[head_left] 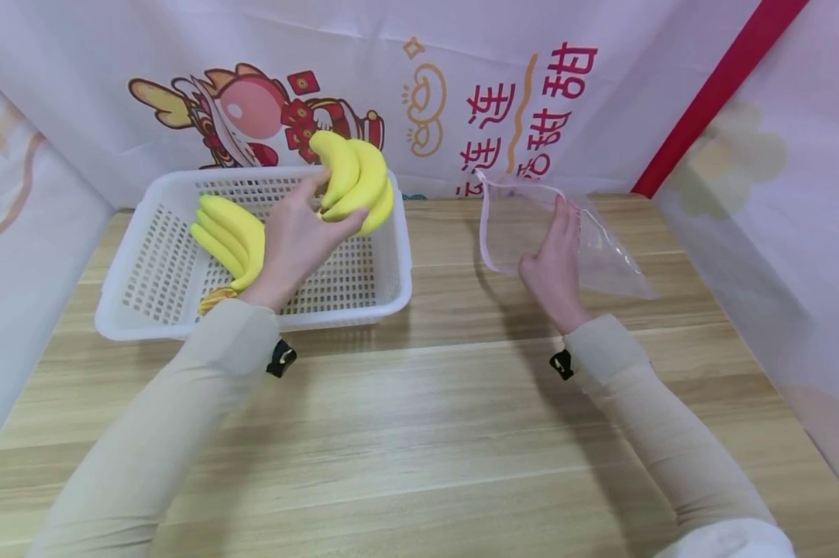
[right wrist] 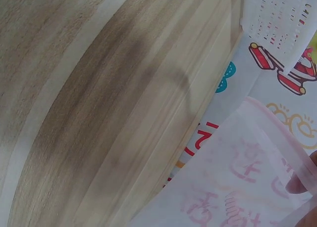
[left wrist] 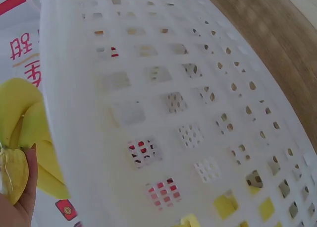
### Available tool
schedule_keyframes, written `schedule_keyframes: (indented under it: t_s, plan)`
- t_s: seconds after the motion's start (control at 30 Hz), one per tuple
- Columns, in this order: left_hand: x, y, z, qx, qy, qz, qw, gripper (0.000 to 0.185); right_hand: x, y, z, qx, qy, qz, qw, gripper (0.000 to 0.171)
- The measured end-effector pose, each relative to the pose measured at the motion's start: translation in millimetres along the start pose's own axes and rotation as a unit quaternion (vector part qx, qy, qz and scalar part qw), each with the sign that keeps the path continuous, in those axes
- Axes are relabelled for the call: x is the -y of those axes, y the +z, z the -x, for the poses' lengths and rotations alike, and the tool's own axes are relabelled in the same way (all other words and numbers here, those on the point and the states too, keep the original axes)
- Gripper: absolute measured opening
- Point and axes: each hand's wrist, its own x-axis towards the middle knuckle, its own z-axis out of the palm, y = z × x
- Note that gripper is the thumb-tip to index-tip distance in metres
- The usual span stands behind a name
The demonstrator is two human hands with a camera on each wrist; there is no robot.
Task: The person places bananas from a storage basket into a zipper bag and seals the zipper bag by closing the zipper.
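Observation:
My left hand [head_left: 300, 236] grips a bunch of yellow bananas [head_left: 355, 182] and holds it in the air above the right half of a white perforated basket [head_left: 384, 298]. A second banana bunch [head_left: 232, 236] lies in the basket, left of that hand. The left wrist view shows the held bananas [left wrist: 22, 133] at its left edge against the basket wall [left wrist: 163, 103]. My right hand [head_left: 555, 256] holds a clear zip bag [head_left: 524, 221] upright over the wooden table, the bag's mouth toward the basket. The same bag [right wrist: 242, 182] fills the lower right of the right wrist view.
The wooden table [head_left: 419, 434] is enclosed by white printed cloth walls [head_left: 461, 85] at the back and both sides, with a red strip [head_left: 712, 93] at the back right corner. The basket stands at the back left of the table.

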Motion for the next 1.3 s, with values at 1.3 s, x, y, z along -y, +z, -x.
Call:
schedule_keyframes:
  t_s: [1.3]
  plan:
    - [-35.9, 41.5, 9.2, 0.163, -0.047, 0.284, 0.9438, 0.063, 3.2, 0.9, -5.0, -0.019, -0.016, -0.008, 1.000, 0.089]
